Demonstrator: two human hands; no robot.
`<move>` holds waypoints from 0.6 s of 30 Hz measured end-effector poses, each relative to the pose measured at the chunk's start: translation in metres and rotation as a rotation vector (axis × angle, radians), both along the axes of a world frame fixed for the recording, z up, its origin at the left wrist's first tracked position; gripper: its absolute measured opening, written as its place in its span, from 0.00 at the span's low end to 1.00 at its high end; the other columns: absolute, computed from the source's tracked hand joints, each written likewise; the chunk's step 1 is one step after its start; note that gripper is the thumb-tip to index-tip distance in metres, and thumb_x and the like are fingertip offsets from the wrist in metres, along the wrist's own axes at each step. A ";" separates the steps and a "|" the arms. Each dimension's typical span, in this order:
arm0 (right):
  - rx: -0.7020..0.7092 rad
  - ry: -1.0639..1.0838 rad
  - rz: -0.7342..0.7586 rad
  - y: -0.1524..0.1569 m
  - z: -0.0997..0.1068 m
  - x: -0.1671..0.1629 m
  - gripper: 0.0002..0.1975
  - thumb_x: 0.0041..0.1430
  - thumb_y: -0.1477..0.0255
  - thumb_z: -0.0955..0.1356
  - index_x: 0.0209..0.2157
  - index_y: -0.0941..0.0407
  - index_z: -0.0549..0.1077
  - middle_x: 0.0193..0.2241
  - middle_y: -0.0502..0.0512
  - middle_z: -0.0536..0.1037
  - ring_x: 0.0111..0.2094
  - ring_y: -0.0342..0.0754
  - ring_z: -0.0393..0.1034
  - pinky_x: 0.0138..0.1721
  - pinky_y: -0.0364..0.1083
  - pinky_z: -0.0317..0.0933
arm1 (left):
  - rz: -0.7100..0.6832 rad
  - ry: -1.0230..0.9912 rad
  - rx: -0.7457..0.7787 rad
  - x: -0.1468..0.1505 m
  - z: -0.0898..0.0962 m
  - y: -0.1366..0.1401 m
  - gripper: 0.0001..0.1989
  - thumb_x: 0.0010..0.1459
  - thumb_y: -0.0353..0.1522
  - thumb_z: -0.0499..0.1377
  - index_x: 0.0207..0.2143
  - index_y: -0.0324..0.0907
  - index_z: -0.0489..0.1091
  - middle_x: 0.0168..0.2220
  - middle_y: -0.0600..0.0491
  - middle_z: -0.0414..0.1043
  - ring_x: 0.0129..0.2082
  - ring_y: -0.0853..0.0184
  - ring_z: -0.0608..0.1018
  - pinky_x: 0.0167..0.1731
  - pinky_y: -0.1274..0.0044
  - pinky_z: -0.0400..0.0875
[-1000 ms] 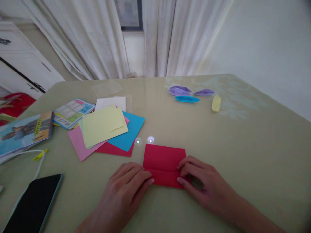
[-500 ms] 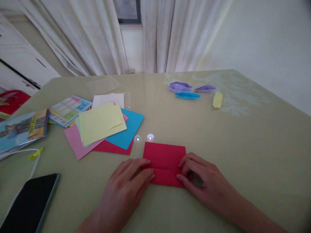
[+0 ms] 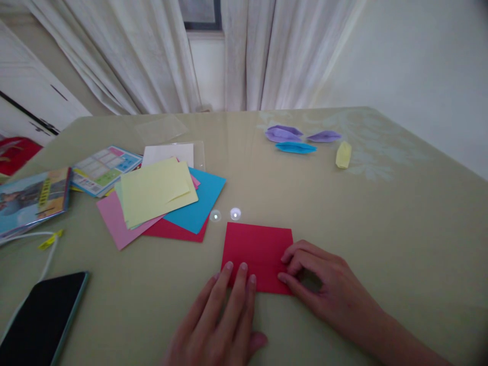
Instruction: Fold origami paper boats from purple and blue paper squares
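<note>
A red sheet of paper point(image 3: 255, 244) lies on the table in front of me, a faint crosswise line in its lower half. My left hand point(image 3: 221, 315) rests on its lower left part, fingers stretched out and fingertips pressing the surface. At the right edge, my right hand point(image 3: 320, 284) has its thumb and fingers curled and closed on the paper. The left hand covers the sheet's lower left corner.
Left of the sheet lies a pile of coloured paper point(image 3: 152, 195). Further left are a printed booklet point(image 3: 34, 201), a white cable point(image 3: 49, 262) and a phone point(image 3: 46, 317). Folded purple pieces point(image 3: 282, 134), a blue one point(image 3: 296, 147) and a yellow one point(image 3: 343, 155) lie at the back.
My left hand has left the sheet's left edge and moved down and right, its fingers now spread flat on the paper. The crosswise line looks fainter. My right hand stays at the right edge.
</note>
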State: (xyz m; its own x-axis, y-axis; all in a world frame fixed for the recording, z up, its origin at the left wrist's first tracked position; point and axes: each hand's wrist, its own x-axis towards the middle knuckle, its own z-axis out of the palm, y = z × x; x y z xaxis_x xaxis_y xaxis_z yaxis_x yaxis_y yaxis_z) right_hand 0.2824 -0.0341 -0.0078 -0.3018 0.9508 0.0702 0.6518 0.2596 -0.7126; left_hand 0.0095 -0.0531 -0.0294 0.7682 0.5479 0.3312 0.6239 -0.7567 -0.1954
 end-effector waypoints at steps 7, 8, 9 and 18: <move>0.047 -0.002 -0.006 0.001 0.000 -0.001 0.09 0.68 0.76 0.71 0.32 0.53 0.73 0.38 0.52 0.81 0.39 0.47 0.79 0.42 0.43 0.71 | -0.002 0.002 -0.007 0.003 -0.003 -0.004 0.27 0.77 0.47 0.51 0.65 0.40 0.72 0.64 0.48 0.77 0.62 0.57 0.78 0.60 0.67 0.67; 0.055 -0.001 -0.008 0.001 0.000 -0.001 0.09 0.68 0.76 0.71 0.32 0.52 0.73 0.38 0.51 0.81 0.38 0.47 0.79 0.41 0.43 0.71 | 0.005 0.002 -0.007 0.004 -0.004 -0.005 0.26 0.77 0.47 0.51 0.65 0.40 0.72 0.64 0.48 0.77 0.62 0.57 0.78 0.60 0.67 0.67; 0.061 -0.001 -0.010 0.001 0.000 -0.001 0.09 0.68 0.76 0.71 0.32 0.52 0.73 0.38 0.51 0.82 0.38 0.46 0.79 0.41 0.43 0.72 | 0.010 0.003 -0.008 0.004 -0.005 -0.006 0.26 0.77 0.46 0.51 0.66 0.41 0.71 0.64 0.48 0.77 0.62 0.57 0.78 0.60 0.67 0.67; 0.069 -0.002 -0.016 0.000 0.002 -0.001 0.08 0.68 0.76 0.71 0.32 0.52 0.74 0.37 0.50 0.82 0.37 0.45 0.80 0.41 0.42 0.72 | 0.047 0.002 -0.034 0.008 -0.004 -0.010 0.23 0.77 0.44 0.52 0.63 0.43 0.73 0.65 0.54 0.76 0.61 0.55 0.78 0.57 0.66 0.70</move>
State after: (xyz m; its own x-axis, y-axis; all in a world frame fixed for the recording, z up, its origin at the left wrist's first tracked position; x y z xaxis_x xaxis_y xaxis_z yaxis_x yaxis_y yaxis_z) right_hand 0.2815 -0.0341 -0.0057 -0.2868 0.9484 0.1348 0.6578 0.2973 -0.6921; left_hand 0.0176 -0.0629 -0.0332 0.7417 0.5946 0.3104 0.6589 -0.7325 -0.1712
